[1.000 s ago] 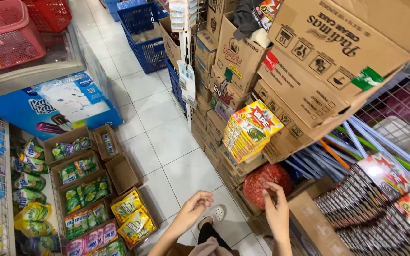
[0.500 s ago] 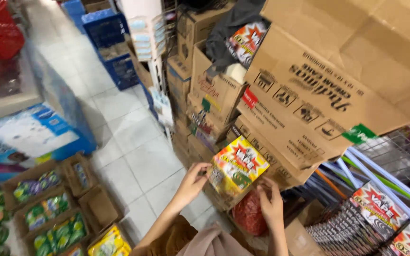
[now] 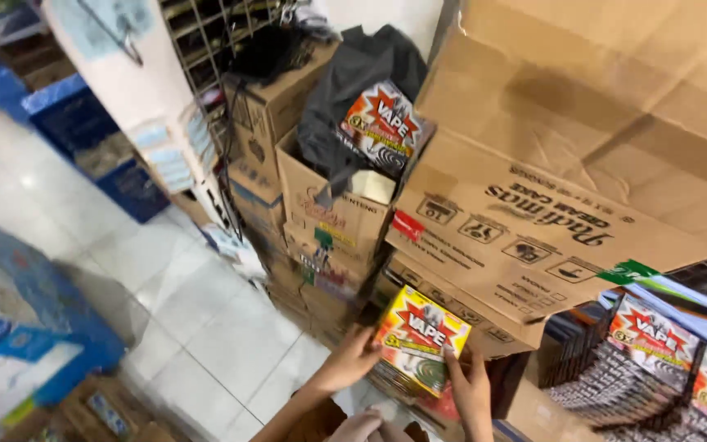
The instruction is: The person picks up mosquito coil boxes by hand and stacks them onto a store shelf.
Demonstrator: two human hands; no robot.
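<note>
A yellow and green box with a red starburst (image 3: 419, 340) is held up between both hands, in front of stacked cardboard cartons. My left hand (image 3: 355, 360) grips its left edge. My right hand (image 3: 472, 393) grips its lower right edge. A second box of the same kind (image 3: 382, 127) lies higher up in an open carton (image 3: 333, 217), next to a dark grey cloth (image 3: 362, 74). A big brown carton (image 3: 533, 221) leans just above the held box.
Several flat packs with the same starburst (image 3: 656, 360) stand in a row at the lower right. Blue crates (image 3: 83, 131) sit on the white tiled floor (image 3: 206, 327) at the left. A blue and white pack (image 3: 18, 344) lies at the lower left.
My view has swung up and to the right. Both hands have closed on the yellow box and hold it up before the cartons; a second ago they were below it.
</note>
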